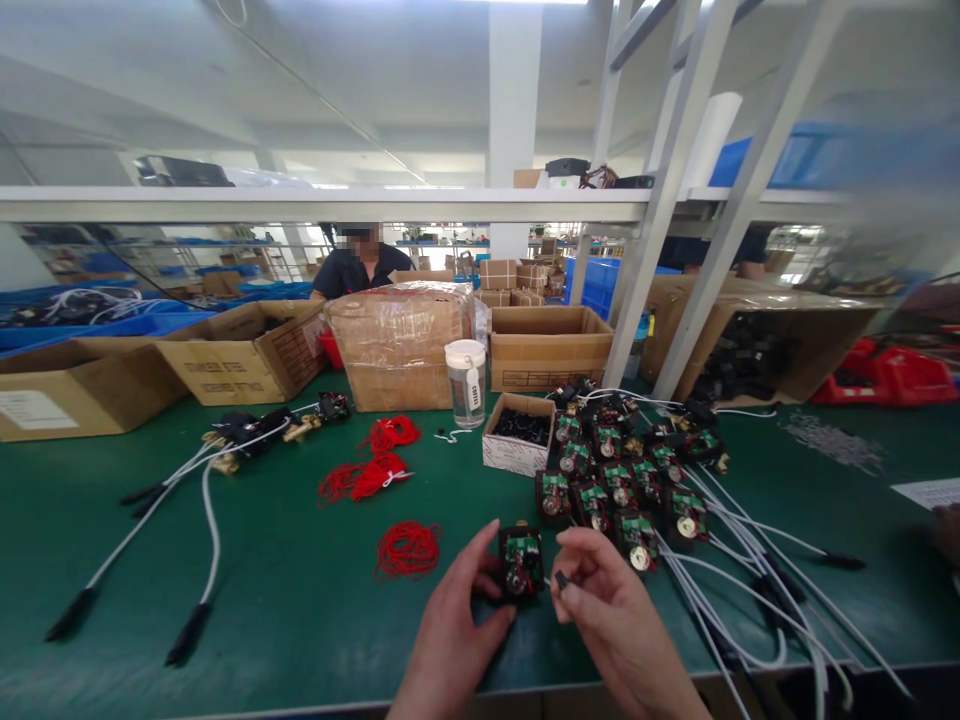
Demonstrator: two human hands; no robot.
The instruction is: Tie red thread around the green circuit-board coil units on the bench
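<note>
My left hand [461,615] curves round the left side of a small black housing with a green circuit board [521,562], its fingers and thumb touching the casing. The housing's open face shows red wires and a round metal part. Just to its right, my right hand [611,610] pinches a small black part [562,580] between thumb and forefinger; its exact kind is too small to tell. More black housings with green boards [619,485] sit in a cluster to the right, several with white cables [720,570] trailing toward the front edge.
Red wire bundles [407,549] lie left of my hands. A small box of black parts [517,428] and a lidded clear cup [466,385] stand ahead. Cardboard boxes [401,345] line the back. Cabled units [251,432] lie at left. A person [364,265] sits beyond the boxes.
</note>
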